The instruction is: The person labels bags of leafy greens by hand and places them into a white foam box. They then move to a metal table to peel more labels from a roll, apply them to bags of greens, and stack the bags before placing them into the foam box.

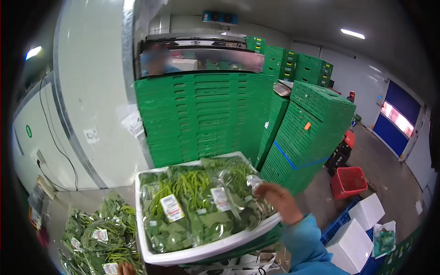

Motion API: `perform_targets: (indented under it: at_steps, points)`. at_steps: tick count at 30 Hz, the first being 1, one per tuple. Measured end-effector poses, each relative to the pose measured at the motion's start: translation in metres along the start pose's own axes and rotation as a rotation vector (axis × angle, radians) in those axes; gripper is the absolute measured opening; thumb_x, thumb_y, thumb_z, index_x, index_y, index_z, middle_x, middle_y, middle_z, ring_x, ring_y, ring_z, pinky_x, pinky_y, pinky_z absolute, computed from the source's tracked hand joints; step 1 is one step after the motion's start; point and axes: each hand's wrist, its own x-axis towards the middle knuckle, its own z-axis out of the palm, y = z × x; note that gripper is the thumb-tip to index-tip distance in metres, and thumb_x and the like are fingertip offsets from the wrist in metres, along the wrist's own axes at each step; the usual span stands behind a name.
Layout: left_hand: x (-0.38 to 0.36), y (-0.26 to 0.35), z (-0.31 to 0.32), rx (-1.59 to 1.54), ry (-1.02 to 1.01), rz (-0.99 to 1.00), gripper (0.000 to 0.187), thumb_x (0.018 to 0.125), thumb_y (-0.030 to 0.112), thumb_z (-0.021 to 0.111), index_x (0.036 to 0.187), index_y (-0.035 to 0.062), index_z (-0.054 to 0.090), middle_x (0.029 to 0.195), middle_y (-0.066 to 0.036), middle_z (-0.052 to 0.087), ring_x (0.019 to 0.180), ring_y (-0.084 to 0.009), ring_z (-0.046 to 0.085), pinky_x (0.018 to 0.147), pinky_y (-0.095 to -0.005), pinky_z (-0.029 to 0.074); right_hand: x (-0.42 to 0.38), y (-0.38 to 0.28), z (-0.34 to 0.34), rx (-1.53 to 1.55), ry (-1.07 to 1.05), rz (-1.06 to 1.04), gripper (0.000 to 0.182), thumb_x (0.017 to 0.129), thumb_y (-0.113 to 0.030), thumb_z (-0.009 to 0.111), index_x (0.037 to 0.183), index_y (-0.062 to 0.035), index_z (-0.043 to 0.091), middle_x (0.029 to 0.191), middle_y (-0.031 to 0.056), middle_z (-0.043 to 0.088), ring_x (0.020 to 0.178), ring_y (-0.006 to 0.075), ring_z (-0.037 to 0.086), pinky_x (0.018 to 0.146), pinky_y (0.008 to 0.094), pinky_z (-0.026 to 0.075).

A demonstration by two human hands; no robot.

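Note:
A white foam box [143, 229] stands before me, filled with clear bags of leafy greens [188, 185] that carry white labels. My right hand [279, 201], in a blue sleeve, reaches over the box's right rim. Its fingers are closed on the top end of the rightmost bag of greens [243, 176], beside a crumpled label. My left hand [126, 268] shows only in part at the bottom edge, next to a pile of more bagged greens [103, 224] at left. What its fingers do is hidden by the frame edge.
Tall stacks of green crates [206, 119] stand behind the box, with more crates [307, 133] at right. A red basket [349, 182] and white foam boxes [350, 245] lie to the right. A white wall panel [98, 91] rises at left. Another person [158, 62] is behind the crates.

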Motion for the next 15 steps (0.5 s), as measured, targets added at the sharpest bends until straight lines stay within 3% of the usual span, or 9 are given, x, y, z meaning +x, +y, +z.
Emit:
perform_targets:
  at_steps: [2,3,4,6,8,9,12,13,15]
  points:
    - [0.045,-0.004,0.064,0.120,-0.281,0.036,0.041,0.086,0.011,0.059,0.123,0.0014,0.044,0.121,-0.016,0.050,0.106,-0.0264,0.050,0.092,-0.0364,0.043,0.032,0.013,-0.067,-0.199,0.193,-0.040,0.038,0.093,-0.026,0.047,0.120,0.0003,0.051,0.116,0.0076,0.056,0.110,0.0173,0.048,0.096,0.0311,0.036]
    - [0.060,-0.010,0.096,0.391,-0.386,0.247,0.032,0.088,0.025,0.054,0.110,0.0032,0.053,0.101,-0.007,0.056,0.097,-0.0186,0.052,0.086,-0.0337,0.043,0.046,0.029,-0.087,-0.190,0.190,-0.040,0.038,0.093,-0.026,0.047,0.120,0.0003,0.051,0.116,0.0076,0.056,0.110,0.0173,0.048,0.096,0.0311,0.036]
    - [0.056,-0.003,0.133,0.348,-0.442,0.314,0.025,0.089,0.014,0.051,0.108,-0.0006,0.052,0.100,-0.006,0.054,0.098,-0.0150,0.050,0.087,-0.0293,0.040,0.058,0.048,-0.104,-0.189,0.157,0.017,0.043,0.093,-0.026,0.049,0.125,0.0020,0.044,0.121,0.0097,0.051,0.115,0.0187,0.045,0.098,0.0301,0.033]
    - [0.070,-0.004,0.175,0.440,-0.482,0.280,0.037,0.087,0.015,0.053,0.120,-0.0011,0.049,0.112,-0.009,0.054,0.106,-0.0182,0.049,0.096,-0.0312,0.035,0.083,0.080,-0.123,-0.254,0.050,0.067,0.060,0.092,-0.033,0.050,0.135,0.0045,0.030,0.136,0.0156,0.036,0.125,0.0221,0.035,0.103,0.0304,0.028]
    - [0.098,-0.016,0.204,0.544,-0.624,0.336,0.052,0.087,0.016,0.052,0.134,0.0004,0.036,0.137,-0.014,0.037,0.125,-0.0229,0.036,0.104,-0.0338,0.027,0.116,0.122,-0.125,-0.246,0.053,0.057,0.064,0.091,-0.035,0.050,0.136,0.0042,0.027,0.139,0.0176,0.032,0.128,0.0235,0.032,0.104,0.0305,0.027]
    - [0.087,-0.009,0.229,0.543,-0.688,0.283,0.055,0.087,0.017,0.052,0.135,-0.0006,0.033,0.140,-0.016,0.033,0.129,-0.0247,0.032,0.106,-0.0335,0.024,0.130,0.143,-0.121,-0.247,0.068,0.046,0.067,0.091,-0.037,0.050,0.137,0.0040,0.025,0.141,0.0195,0.029,0.131,0.0249,0.029,0.105,0.0305,0.025]
    - [0.138,-0.039,0.257,0.822,-0.805,0.495,0.058,0.087,0.021,0.053,0.136,-0.0004,0.032,0.140,-0.019,0.032,0.131,-0.0265,0.028,0.107,-0.0341,0.022,0.158,0.190,-0.095,-0.384,-0.110,0.066,0.081,0.088,-0.050,0.047,0.140,0.0025,0.016,0.144,0.0227,0.021,0.135,0.0304,0.020,0.109,0.0374,0.018]
    - [0.141,-0.046,0.270,0.869,-0.842,0.499,0.059,0.086,0.023,0.054,0.136,-0.0002,0.032,0.140,-0.020,0.031,0.132,-0.0272,0.027,0.107,-0.0345,0.021,0.150,0.171,-0.082,-0.722,-0.147,0.145,0.092,0.082,-0.063,0.044,0.142,0.0000,0.011,0.143,0.0270,0.020,0.135,0.0373,0.015,0.110,0.0450,0.009]
    - [0.157,-0.074,0.265,1.065,-0.814,0.683,0.067,0.081,0.031,0.058,0.136,0.0011,0.033,0.139,-0.026,0.029,0.131,-0.0385,0.026,0.107,-0.0394,0.020,0.129,0.152,-0.055,-0.830,-0.128,0.114,0.099,0.079,-0.069,0.041,0.143,-0.0025,0.006,0.142,0.0296,0.019,0.134,0.0409,0.014,0.108,0.0498,0.004]
